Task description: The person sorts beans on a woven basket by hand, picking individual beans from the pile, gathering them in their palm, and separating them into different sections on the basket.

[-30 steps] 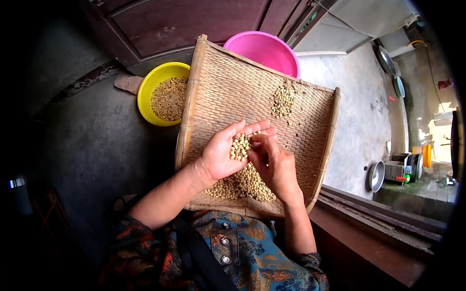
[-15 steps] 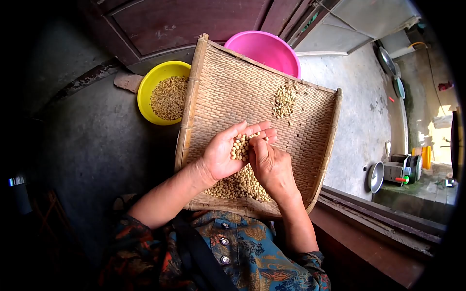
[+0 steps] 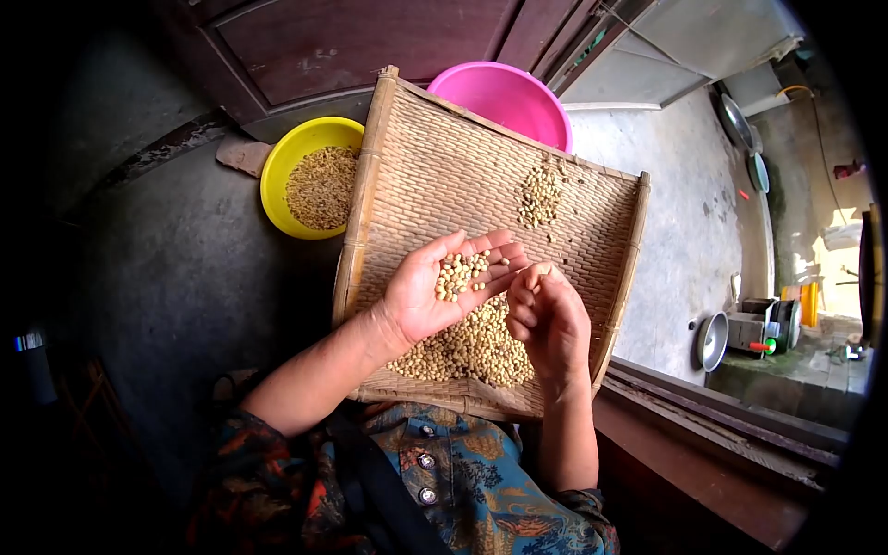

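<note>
My left hand [image 3: 421,291] is palm up over a woven bamboo winnowing tray [image 3: 444,176], cupping a small heap of pale round soybeans [image 3: 455,276]. Just right of its fingertips, my right hand [image 3: 555,319] has its fingers curled in and thumb pressed to them; whatever they pinch, if anything, is hidden. Below both hands, a larger pile of soybeans [image 3: 472,347] covers the near end of the tray. Toward the tray's far right lies a smaller scatter of beans [image 3: 539,196], with some darker bits.
A yellow basin [image 3: 276,190] holding brownish grains stands left of the tray. Behind the tray is a pink basin [image 3: 504,92], near a dark red door [image 3: 361,42]. Metal bowls, one of them a silver basin [image 3: 712,340], lie to the right, past a door sill [image 3: 721,407].
My right hand has drawn back to the right from over my left palm, its fingers still curled. More of the beans in the palm now show, spread out more loosely.
</note>
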Demonstrator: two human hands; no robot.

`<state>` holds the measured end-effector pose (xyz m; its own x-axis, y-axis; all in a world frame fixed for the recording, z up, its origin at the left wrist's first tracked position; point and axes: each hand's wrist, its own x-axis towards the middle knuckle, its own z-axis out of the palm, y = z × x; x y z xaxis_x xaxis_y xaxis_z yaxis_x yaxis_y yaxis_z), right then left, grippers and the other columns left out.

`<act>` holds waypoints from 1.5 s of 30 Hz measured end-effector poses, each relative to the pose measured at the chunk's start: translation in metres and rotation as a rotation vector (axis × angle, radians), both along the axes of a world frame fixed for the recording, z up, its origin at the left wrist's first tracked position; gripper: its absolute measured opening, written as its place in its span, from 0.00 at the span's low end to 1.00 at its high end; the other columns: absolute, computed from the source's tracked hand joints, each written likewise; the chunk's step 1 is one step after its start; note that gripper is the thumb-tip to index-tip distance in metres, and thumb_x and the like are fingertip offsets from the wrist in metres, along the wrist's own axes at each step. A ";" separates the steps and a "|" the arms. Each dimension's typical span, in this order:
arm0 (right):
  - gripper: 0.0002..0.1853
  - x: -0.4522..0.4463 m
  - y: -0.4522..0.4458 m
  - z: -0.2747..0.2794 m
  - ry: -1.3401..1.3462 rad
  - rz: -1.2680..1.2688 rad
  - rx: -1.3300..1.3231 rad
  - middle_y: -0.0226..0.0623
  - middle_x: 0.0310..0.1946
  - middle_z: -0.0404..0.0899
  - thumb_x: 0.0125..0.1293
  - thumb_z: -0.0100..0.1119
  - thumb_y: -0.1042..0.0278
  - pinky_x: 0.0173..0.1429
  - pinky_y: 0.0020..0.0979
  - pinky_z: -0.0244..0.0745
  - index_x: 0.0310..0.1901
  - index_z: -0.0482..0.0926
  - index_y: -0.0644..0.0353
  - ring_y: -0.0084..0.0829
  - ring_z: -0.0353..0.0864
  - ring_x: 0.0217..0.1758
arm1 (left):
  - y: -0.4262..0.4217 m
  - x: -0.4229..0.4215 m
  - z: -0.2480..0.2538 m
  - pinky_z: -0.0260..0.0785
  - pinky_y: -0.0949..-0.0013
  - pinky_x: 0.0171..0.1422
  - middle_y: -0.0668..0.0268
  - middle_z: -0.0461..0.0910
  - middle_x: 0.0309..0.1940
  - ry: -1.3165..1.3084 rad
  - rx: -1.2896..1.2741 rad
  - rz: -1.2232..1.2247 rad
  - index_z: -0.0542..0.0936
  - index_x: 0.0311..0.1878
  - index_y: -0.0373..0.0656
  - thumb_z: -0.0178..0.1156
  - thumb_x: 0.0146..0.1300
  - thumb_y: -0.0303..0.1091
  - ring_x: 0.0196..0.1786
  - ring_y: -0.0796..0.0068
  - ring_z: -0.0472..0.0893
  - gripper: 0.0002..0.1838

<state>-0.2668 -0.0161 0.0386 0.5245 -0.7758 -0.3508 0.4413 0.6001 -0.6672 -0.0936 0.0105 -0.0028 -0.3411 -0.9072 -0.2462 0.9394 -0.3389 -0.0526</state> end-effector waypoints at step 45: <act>0.11 0.021 -0.069 0.077 1.002 -0.005 -1.434 0.45 0.44 0.83 0.62 0.64 0.79 0.47 0.33 0.81 0.47 0.80 0.64 0.36 0.85 0.44 | 0.003 0.005 0.011 0.60 0.52 0.78 0.43 0.67 0.67 -0.034 -0.020 -0.010 0.64 0.69 0.28 0.37 0.78 0.40 0.71 0.50 0.67 0.27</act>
